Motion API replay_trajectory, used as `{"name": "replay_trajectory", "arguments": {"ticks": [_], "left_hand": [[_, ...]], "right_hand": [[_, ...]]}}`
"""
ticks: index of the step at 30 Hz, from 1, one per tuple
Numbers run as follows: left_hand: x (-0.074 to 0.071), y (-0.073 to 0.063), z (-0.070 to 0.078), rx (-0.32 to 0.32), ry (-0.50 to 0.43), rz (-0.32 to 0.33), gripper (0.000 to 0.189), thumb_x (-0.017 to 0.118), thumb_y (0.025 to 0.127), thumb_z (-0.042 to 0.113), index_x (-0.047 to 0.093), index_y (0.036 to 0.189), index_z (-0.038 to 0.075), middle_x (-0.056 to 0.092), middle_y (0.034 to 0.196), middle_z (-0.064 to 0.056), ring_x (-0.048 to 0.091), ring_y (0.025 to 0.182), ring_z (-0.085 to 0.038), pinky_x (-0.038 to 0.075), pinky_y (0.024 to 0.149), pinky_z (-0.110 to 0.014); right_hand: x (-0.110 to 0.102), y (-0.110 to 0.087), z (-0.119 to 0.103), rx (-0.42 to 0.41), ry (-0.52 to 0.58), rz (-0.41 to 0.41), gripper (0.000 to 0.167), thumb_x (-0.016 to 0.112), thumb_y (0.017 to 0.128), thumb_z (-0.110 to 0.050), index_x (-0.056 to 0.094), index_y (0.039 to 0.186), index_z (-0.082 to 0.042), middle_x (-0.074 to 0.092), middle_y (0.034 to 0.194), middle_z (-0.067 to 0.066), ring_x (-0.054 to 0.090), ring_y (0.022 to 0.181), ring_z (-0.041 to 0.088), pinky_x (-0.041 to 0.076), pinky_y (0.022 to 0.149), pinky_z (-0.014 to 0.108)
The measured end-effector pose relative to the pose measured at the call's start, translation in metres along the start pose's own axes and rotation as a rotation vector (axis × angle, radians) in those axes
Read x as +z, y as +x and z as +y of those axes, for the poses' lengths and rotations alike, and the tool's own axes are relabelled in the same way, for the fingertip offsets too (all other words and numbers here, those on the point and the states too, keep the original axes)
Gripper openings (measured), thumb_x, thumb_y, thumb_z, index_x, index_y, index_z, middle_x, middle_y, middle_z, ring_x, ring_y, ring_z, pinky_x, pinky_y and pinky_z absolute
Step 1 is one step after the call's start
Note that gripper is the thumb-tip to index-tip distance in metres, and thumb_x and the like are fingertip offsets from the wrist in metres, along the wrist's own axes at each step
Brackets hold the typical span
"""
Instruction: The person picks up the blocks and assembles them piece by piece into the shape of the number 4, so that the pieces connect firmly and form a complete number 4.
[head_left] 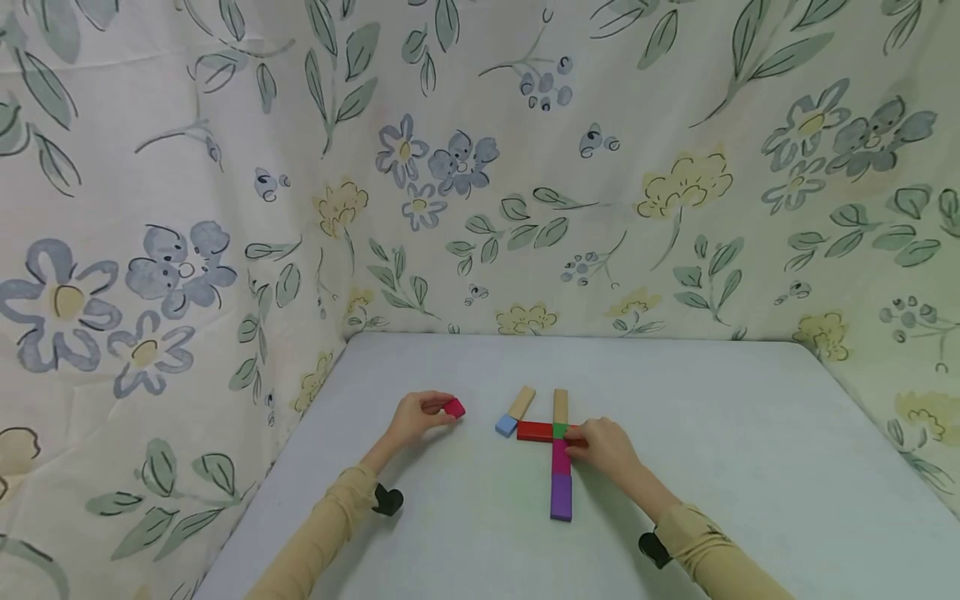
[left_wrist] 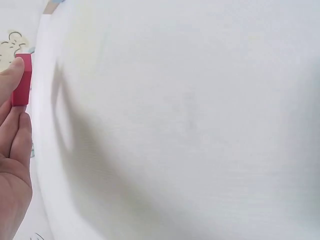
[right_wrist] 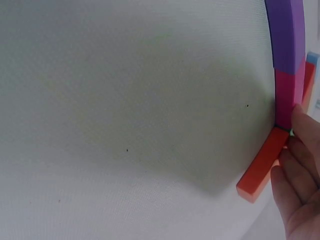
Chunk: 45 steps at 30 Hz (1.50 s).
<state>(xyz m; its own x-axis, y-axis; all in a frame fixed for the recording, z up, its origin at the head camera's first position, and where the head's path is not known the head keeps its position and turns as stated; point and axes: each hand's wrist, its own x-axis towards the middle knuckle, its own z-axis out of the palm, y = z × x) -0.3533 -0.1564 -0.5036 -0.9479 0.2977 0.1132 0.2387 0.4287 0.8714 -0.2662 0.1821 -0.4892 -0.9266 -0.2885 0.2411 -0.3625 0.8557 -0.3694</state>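
In the head view my left hand (head_left: 417,417) is raised at the left, pinching a small crimson block (head_left: 455,408) between thumb and fingers. The left wrist view shows the thumb on one face of the crimson block (left_wrist: 21,82). My right hand (head_left: 606,446) is at the crossing of a cross of blocks. Its fingers bend round a red block (right_wrist: 260,167), with the thumb tip against the adjoining pink block (right_wrist: 288,100). A green block (head_left: 559,431) forms the crossing; a purple block (head_left: 561,497) ends the near arm.
Another red block (head_left: 535,432) makes the left arm, and a natural wood block (head_left: 561,406) the far one. By the left arm lie a blue block (head_left: 506,426) and a slanted wood block (head_left: 522,402). A floral curtain (head_left: 480,250) hangs behind the white table (head_left: 450,533).
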Motion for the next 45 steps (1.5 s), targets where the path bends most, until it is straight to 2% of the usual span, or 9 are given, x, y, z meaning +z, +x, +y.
{"name": "replay_trajectory", "arguments": {"ticks": [3, 7, 10, 18, 23, 32, 38, 45], "left_hand": [[0.0, 0.006, 0.006, 0.001, 0.019, 0.004, 0.037, 0.077, 0.077, 0.009, 0.068, 0.112, 0.003, 0.069, 0.112, -0.015, 0.066, 0.105, -0.025, 0.054, 0.088, -0.031], [0.0, 0.013, 0.017, 0.017, 0.027, -0.008, 0.038, 0.077, 0.078, 0.01, 0.067, 0.114, 0.003, 0.068, 0.114, -0.015, 0.066, 0.107, -0.026, 0.053, 0.09, -0.032], [0.001, 0.019, 0.024, 0.024, 0.026, -0.021, 0.039, 0.076, 0.078, 0.008, 0.067, 0.116, 0.004, 0.067, 0.116, -0.015, 0.065, 0.108, -0.026, 0.052, 0.092, -0.034], [0.003, 0.034, 0.043, 0.066, 0.07, -0.033, 0.039, 0.074, 0.08, 0.006, 0.065, 0.118, 0.004, 0.066, 0.118, -0.014, 0.064, 0.109, -0.025, 0.051, 0.093, -0.034], [0.002, 0.043, 0.053, 0.066, 0.064, -0.038, 0.04, 0.074, 0.08, 0.006, 0.065, 0.119, 0.004, 0.066, 0.12, -0.014, 0.063, 0.111, -0.026, 0.05, 0.094, -0.035], [0.004, 0.054, 0.061, 0.068, 0.075, -0.037, 0.041, 0.074, 0.081, 0.007, 0.065, 0.12, 0.005, 0.066, 0.12, -0.014, 0.063, 0.112, -0.026, 0.05, 0.095, -0.035], [0.004, 0.059, 0.067, 0.073, 0.071, -0.039, 0.04, 0.073, 0.081, 0.008, 0.064, 0.12, 0.005, 0.065, 0.122, -0.014, 0.063, 0.113, -0.027, 0.05, 0.095, -0.036], [0.011, 0.069, 0.073, 0.076, 0.078, -0.05, 0.039, 0.073, 0.082, 0.007, 0.065, 0.12, 0.005, 0.065, 0.121, -0.013, 0.063, 0.112, -0.025, 0.05, 0.095, -0.034]], "right_hand": [[0.002, 0.0, 0.002, -0.014, 0.015, 0.009, 0.02, 0.079, 0.073, -0.012, 0.077, 0.091, -0.003, 0.075, 0.086, 0.007, 0.067, 0.075, 0.018, 0.052, 0.062, 0.029], [0.006, 0.0, 0.009, -0.11, 0.026, 0.058, 0.019, 0.079, 0.075, -0.016, 0.077, 0.09, -0.005, 0.075, 0.083, 0.007, 0.065, 0.071, 0.015, 0.05, 0.059, 0.028], [0.005, -0.001, 0.01, -0.143, 0.024, 0.074, 0.02, 0.078, 0.076, -0.019, 0.077, 0.09, -0.005, 0.074, 0.082, 0.006, 0.064, 0.07, 0.014, 0.049, 0.057, 0.027], [0.001, 0.0, 0.001, -0.026, 0.005, 0.009, 0.018, 0.079, 0.074, -0.013, 0.077, 0.089, -0.004, 0.075, 0.084, 0.007, 0.066, 0.073, 0.017, 0.051, 0.061, 0.028], [0.001, 0.0, 0.001, -0.03, -0.004, 0.0, 0.019, 0.079, 0.074, -0.014, 0.077, 0.09, -0.005, 0.075, 0.085, 0.006, 0.065, 0.074, 0.016, 0.051, 0.06, 0.027], [0.005, 0.0, 0.004, -0.024, -0.008, 0.025, 0.018, 0.08, 0.073, -0.013, 0.077, 0.089, -0.005, 0.074, 0.083, 0.005, 0.064, 0.072, 0.015, 0.05, 0.059, 0.026], [0.003, 0.001, 0.004, -0.016, -0.005, 0.013, 0.019, 0.079, 0.074, -0.013, 0.077, 0.091, -0.004, 0.075, 0.085, 0.007, 0.065, 0.073, 0.017, 0.051, 0.061, 0.028], [0.003, 0.001, 0.003, -0.018, -0.002, 0.015, 0.02, 0.079, 0.074, -0.013, 0.077, 0.092, -0.004, 0.075, 0.086, 0.007, 0.065, 0.074, 0.016, 0.05, 0.06, 0.026]]}}
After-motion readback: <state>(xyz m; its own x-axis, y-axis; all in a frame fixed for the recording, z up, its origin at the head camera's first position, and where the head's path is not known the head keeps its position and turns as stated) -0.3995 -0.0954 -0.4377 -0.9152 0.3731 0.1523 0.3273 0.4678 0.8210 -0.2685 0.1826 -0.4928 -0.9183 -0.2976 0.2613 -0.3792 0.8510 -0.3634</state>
